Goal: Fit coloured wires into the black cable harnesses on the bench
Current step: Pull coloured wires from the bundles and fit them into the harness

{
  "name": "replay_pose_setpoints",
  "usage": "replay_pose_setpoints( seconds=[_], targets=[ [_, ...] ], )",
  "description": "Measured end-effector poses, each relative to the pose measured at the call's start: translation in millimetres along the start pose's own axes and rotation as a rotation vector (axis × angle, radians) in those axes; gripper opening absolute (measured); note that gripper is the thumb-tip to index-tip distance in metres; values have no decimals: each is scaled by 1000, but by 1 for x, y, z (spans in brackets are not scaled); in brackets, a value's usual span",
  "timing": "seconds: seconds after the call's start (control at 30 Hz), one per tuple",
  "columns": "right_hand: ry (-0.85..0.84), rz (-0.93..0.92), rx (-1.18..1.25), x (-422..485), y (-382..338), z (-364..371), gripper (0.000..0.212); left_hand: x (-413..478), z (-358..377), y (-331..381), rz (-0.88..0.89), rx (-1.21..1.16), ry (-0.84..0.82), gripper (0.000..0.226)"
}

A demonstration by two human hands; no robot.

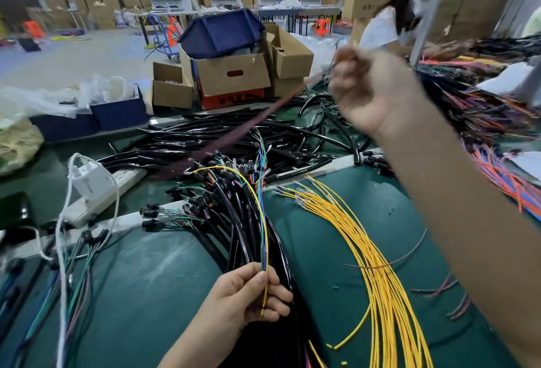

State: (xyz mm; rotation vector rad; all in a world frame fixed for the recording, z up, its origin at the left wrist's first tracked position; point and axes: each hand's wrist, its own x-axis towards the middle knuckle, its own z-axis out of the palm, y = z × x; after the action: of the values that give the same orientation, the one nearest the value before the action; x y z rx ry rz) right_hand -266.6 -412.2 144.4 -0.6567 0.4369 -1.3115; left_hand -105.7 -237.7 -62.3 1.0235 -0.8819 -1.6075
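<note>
My left hand pinches a thin bunch of yellow, green and blue wires low in the middle, over a thick bundle of black cable harnesses with connector ends. Raised high at the right, my right hand grips the end of a dark red wire, motion-blurred, that stretches down and left toward the harness connectors. A fan of loose yellow wires with metal terminals lies on the green mat to the right of the bundle.
More black sleeved cables are heaped behind. A white power strip with charger sits left. Orange, red and mixed wires pile up at right. Cardboard boxes and a blue bin stand behind; a person works at far right.
</note>
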Motion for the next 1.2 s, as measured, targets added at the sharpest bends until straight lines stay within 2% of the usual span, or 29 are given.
replay_pose_setpoints(
  seconds=[0.13, 0.23, 0.3, 0.4, 0.6, 0.8, 0.97, 1.1, 1.2],
  targets=[
    [-41, 431, -253, -17, 69, -22, 30, -1, 0, 2, -4, -33, -6, 19],
    [12, 593, -386, -17, 100, -41, 26, -3, 1, 2, -3, -52, 15, 20],
    [22, 634, -489, -17, 116, -49, 23, -2, 2, 1, -10, -75, 34, 20],
    [13, 583, -571, -14, 129, -54, 19, -2, 2, 1, -9, -72, 49, 23],
    [0, 275, -811, 7, 127, -48, 20, -2, 0, -1, 2, -45, 40, 27],
    [-21, 98, -970, 41, 131, -45, 23, -6, -3, 2, 7, -107, -54, 32],
    [-28, 48, -1049, 65, 136, -47, 23, -7, -7, 4, -30, -209, -88, 35],
    [-50, -39, -1229, 80, 136, -54, 24, -7, -6, 4, -57, -157, -77, 33],
    [-18, 31, -1261, 86, 131, -61, 27, -8, -7, 5, -78, -170, -81, 25]
  ],
)
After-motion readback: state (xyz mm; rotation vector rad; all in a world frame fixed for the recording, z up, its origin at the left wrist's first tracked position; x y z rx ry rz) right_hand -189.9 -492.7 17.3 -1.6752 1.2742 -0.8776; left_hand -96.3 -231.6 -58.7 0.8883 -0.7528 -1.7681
